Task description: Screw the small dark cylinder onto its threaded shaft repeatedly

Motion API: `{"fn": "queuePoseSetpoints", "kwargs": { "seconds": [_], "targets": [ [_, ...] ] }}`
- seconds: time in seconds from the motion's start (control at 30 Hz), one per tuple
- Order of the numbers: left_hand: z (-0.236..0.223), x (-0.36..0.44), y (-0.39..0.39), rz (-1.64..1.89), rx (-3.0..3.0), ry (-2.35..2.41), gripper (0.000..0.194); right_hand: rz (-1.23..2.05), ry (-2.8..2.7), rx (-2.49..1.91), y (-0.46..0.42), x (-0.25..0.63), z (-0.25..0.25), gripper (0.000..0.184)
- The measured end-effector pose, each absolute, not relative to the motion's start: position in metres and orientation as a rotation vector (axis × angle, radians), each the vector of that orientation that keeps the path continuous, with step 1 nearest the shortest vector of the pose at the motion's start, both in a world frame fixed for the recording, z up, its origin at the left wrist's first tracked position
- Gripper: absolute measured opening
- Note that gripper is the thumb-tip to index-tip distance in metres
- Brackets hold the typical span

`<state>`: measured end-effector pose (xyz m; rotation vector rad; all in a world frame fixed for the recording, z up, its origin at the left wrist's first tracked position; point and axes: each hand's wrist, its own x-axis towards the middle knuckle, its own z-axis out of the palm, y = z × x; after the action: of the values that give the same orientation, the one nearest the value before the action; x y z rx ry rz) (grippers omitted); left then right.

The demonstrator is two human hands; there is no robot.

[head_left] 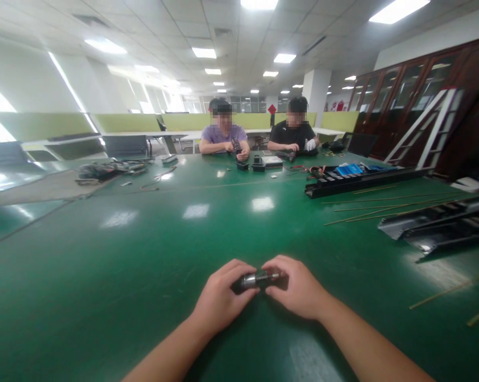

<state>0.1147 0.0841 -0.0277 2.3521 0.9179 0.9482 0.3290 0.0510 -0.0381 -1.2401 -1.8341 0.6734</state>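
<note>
Both my hands meet just above the green table (144, 265) near its front edge. Between them lies a small metal cylinder (256, 279), shiny silver in the middle and dark at its ends, held level. My left hand (219, 300) is curled round its left end. My right hand (297, 286) pinches its right end with fingers closed. Part of the cylinder is hidden under my fingers.
Two people sit at the far side with small black parts (259, 163) before them. Long black channel trays (359, 180) and another tray (438, 225) lie at the right, with thin rods (386, 209) between them. Cables and tools (108, 170) sit far left.
</note>
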Motion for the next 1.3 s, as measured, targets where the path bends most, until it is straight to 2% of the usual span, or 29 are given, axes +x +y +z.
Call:
{"fn": "queuePoseSetpoints", "kwargs": {
  "seconds": [0.6, 0.8, 0.97, 1.13, 1.3],
  "targets": [
    [-0.0221, 0.1173, 0.0789, 0.947, 2.324, 0.873, 0.018, 0.636, -1.887, -1.188, 0.0501, 0.3267, -0.0344, 0.025],
    [-0.0219, 0.1176, 0.0787, 0.970, 2.317, 0.842, 0.015, 0.634, -1.878, -1.214, 0.0506, 0.3234, -0.0338, 0.035],
    [-0.0259, 0.1173, 0.0812, 0.992, 2.314, 0.872, 0.010, 0.621, -1.889, -1.208, 0.0506, 0.3211, -0.0318, 0.023],
    [-0.0249, 0.1177, 0.0821, 0.971, 2.324, 0.887, 0.008, 0.653, -1.906, -1.201, 0.0509, 0.3211, -0.0313, 0.021],
    [-0.0282, 0.1167, 0.0840, 0.958, 2.293, 0.904, 0.017, 0.644, -1.994, -1.243, 0.0534, 0.3239, -0.0316, 0.019]
  ]
}}
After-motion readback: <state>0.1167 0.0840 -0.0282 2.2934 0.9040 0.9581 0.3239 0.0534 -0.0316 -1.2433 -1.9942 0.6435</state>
